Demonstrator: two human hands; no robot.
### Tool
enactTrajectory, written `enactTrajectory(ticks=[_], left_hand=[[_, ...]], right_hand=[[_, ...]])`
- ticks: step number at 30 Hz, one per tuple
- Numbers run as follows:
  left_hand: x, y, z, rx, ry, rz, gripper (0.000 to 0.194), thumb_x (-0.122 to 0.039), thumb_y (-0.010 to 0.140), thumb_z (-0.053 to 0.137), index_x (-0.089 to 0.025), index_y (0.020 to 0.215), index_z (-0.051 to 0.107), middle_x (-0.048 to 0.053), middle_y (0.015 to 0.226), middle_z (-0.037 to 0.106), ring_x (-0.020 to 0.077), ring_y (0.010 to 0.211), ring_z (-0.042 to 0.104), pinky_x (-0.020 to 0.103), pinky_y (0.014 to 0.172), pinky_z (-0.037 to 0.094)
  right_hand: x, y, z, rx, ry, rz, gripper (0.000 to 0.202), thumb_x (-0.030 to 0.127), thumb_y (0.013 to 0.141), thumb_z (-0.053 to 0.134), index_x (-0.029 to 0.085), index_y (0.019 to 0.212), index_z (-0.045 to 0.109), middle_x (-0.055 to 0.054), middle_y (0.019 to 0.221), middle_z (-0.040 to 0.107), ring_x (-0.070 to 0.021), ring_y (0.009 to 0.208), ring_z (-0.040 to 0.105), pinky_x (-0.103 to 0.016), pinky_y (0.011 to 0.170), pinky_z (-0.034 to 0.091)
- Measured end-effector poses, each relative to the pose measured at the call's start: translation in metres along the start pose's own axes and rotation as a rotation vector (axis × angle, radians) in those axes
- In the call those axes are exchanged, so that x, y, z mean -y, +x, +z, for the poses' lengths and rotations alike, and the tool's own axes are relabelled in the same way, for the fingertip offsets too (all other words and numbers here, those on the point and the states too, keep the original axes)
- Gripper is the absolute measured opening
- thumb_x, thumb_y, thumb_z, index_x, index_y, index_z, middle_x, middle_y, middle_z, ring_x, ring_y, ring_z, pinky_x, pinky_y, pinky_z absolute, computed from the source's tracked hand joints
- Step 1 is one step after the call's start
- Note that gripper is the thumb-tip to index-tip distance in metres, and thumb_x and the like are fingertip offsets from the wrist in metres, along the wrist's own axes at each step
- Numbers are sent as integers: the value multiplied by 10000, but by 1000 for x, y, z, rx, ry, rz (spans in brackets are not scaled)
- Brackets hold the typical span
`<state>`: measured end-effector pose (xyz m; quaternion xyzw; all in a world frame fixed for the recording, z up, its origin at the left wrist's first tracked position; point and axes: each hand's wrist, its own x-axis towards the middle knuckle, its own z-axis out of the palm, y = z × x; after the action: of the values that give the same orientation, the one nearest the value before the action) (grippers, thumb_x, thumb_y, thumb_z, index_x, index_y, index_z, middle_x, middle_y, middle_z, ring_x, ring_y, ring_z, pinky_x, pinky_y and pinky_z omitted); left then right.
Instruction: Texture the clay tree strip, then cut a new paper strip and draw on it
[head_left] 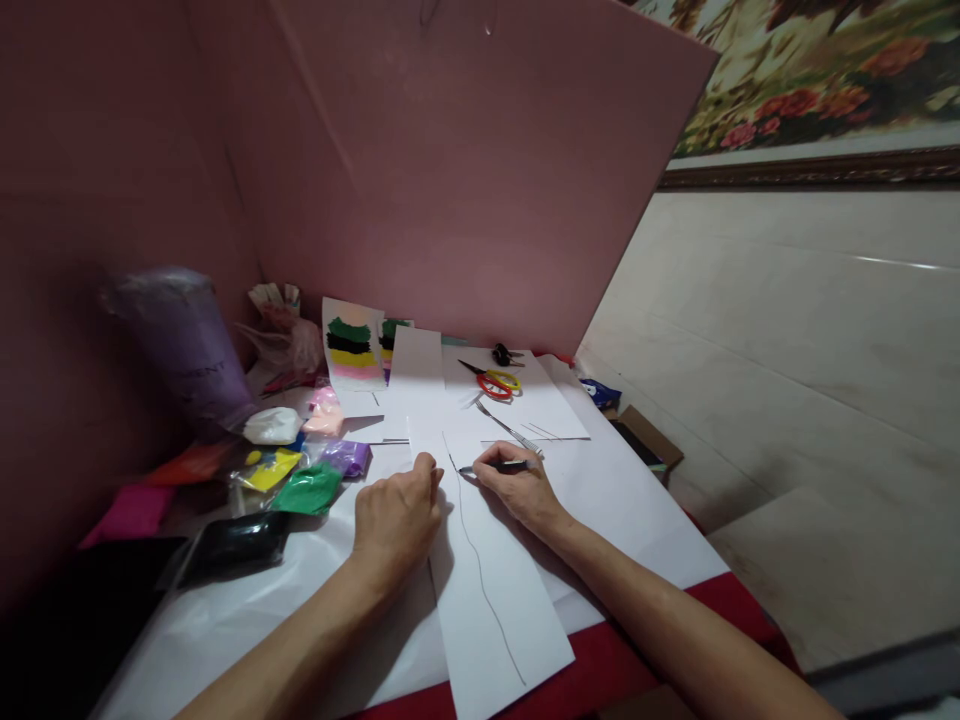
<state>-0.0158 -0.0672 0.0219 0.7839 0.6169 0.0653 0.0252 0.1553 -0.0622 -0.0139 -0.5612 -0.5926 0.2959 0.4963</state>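
A long strip of white paper [517, 620] lies lengthwise in front of me, with a wavy dark line running down it. My right hand [521, 485] grips a dark pen [514, 466], its tip touching the paper near the upper end of the line. On the strip's left edge my left hand [397, 515] rests as a loose fist, knuckles up; the undersides of its fingers are hidden. Beyond the right hand lies a metal fork [510, 428]. Farther back are scissors [491, 381] with red and yellow handles.
Colourful clay packets, among them a green one [307, 489] and a black one [236, 548], crowd the left side. Behind them stands a purple cylinder [184, 345]. A card with painted stripes [351, 345] leans at the back, near keys [504, 354]. A pink panel [450, 180] rises behind.
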Motion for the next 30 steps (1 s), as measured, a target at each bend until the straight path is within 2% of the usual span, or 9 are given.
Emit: enactTrajectory(ticks=[12,21,30], left_hand=[[0,0,2,-12,12,7,334,-300,967,280,-212,1015,599,105,771,729,273,734,691,307,559,320],[1,-1,4,-31,-2,8,332,-302,966,285,-217,997,604,100,761,728,288,730,694,315,544,297],[1,0,3,-17,0,11,341,-298,967,278,-212,1005,605,107,771,729,286,728,690,314,545,292]], right_hand=[[4,0,0,4,21,-9,113,224,707,585,188,604,611,21,592,573,-132,595,494,-261,588,398],[4,0,-1,-13,5,48,107,226,703,598,188,604,610,20,591,571,-136,599,498,-261,583,405],[3,-1,0,0,31,8,103,199,700,594,191,599,611,28,589,568,-129,596,493,-260,590,398]])
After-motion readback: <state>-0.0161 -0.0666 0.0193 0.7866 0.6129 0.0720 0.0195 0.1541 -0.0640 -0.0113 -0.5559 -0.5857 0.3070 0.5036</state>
